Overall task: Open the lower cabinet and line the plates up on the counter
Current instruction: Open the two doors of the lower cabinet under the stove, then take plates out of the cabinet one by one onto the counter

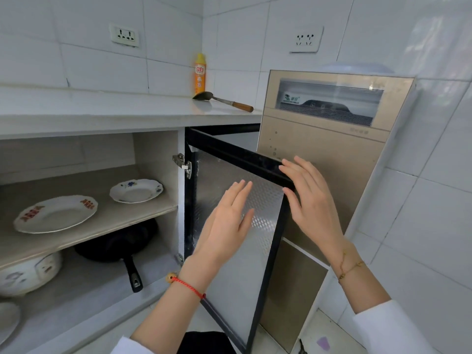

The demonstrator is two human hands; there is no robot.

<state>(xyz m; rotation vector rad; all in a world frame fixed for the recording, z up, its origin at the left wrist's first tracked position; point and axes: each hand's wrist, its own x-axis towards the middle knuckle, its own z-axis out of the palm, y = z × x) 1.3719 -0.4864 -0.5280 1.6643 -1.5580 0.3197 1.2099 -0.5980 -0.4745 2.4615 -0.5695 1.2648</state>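
The lower cabinet stands open, its black-framed glass door [258, 241] swung out towards me. My right hand [310, 198] rests on the door's top outer corner, fingers spread over the frame. My left hand [226, 226] lies flat and open in front of the door's patterned pane, holding nothing. On the cabinet's upper shelf [107, 226] sit two plates: a large white one with red markings [55, 213] and a smaller one with a blue flower pattern [136, 190]. The white counter [102, 108] runs above the cabinet.
A black frying pan [122, 245] and a white patterned bowl [28, 273] sit on the cabinet floor, with a plate edge [7, 320] at far left. On the counter lie a spatula [222, 99] and an orange bottle [200, 74]. A gold appliance [329, 139] stands right of the door.
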